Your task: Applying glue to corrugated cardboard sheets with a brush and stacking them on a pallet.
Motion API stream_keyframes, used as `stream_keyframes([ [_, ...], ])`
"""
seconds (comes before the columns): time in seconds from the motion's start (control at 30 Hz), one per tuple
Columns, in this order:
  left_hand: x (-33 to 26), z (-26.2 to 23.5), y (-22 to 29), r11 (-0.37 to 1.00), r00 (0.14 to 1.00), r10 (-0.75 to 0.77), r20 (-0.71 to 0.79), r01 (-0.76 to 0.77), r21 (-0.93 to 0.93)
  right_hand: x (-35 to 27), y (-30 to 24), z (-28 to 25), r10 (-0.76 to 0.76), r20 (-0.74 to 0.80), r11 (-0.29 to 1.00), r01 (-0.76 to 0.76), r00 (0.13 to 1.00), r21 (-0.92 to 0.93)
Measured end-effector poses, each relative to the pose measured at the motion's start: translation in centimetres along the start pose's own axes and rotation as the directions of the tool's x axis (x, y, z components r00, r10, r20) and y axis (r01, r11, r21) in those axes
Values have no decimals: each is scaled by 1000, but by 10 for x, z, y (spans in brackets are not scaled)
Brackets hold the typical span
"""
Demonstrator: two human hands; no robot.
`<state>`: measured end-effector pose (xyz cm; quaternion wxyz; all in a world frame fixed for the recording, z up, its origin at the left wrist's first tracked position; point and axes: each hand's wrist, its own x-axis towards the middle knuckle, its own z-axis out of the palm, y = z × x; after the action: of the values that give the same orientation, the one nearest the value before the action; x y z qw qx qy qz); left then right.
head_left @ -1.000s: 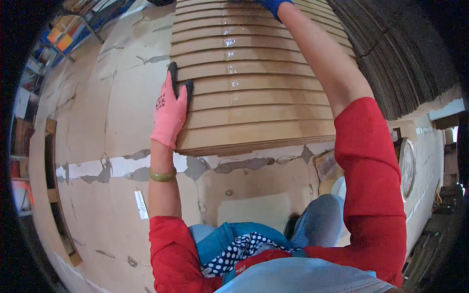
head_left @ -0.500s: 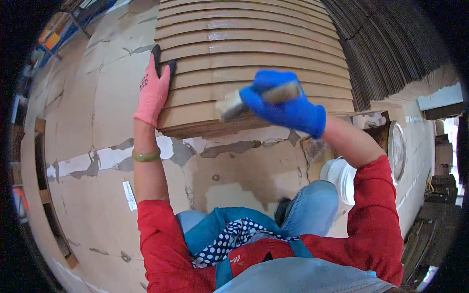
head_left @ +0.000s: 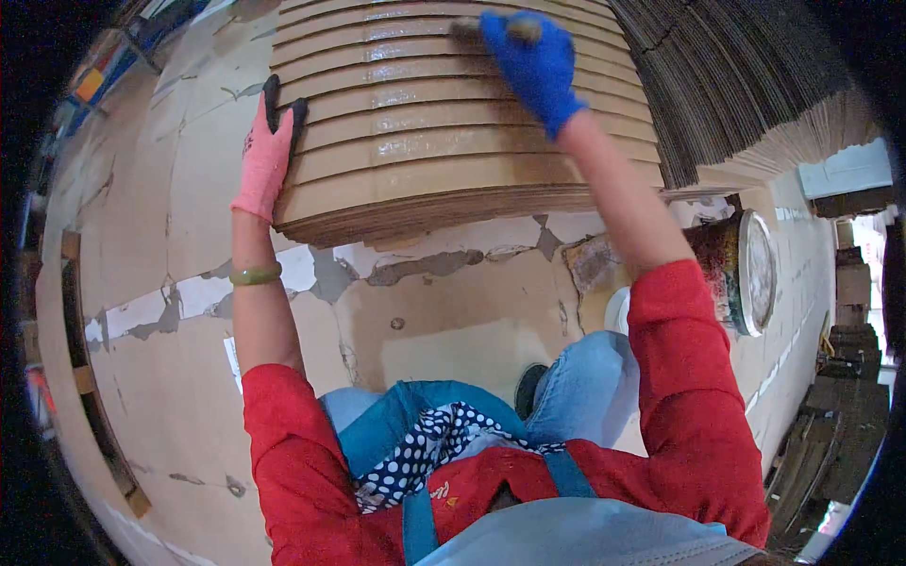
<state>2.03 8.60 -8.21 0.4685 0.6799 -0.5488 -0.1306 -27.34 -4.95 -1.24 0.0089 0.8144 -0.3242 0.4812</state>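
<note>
Overlapping brown cardboard sheets [head_left: 528, 168] lie fanned in a stack in front of me, each edge stepped back from the one before. A shiny, wet-looking strip runs across their middle. My right hand [head_left: 536, 77], in a blue glove, is closed around a brush [head_left: 469, 31] at the far part of the stack. The brush head is blurred and seems to touch the sheets. At the stack's left edge rests my left hand [head_left: 268, 156], in a pink glove with black fingertips, its thumb and fingers spread and holding nothing.
More stacked dark cardboard [head_left: 736, 85] stands close on the right. A stained bucket [head_left: 746, 274] lies beyond my right forearm, with a white container [head_left: 617, 311] partly hidden by my sleeve. A wooden frame [head_left: 83, 377] lies on the floor at left.
My right hand has swept the brush from the near edge to the far sheets. Shiny wetness now shows on the nearer sheets too. My left hand stays at the stack's left edge.
</note>
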Motion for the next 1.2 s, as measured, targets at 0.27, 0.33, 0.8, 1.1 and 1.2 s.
stream_keyframes([
  [0.27,4,4,-10,997,997,-75,-20,76,29,-95,-110,-63,-116,295,939,8,948,344],
  [0.33,0,-2,-6,998,998,-65,1,65,-16,-85,-113,-69,-103,291,937,-5,951,350],
  [0.8,1,2,-5,988,996,-79,-29,82,128,-71,-126,-30,-243,187,901,151,952,407],
  [1.1,1,6,-2,957,992,-123,-39,129,259,-14,-91,-4,-330,146,910,273,933,313],
  [1.2,1,3,-10,960,992,-118,-40,125,253,-47,-104,-20,-350,303,876,195,886,441],
])
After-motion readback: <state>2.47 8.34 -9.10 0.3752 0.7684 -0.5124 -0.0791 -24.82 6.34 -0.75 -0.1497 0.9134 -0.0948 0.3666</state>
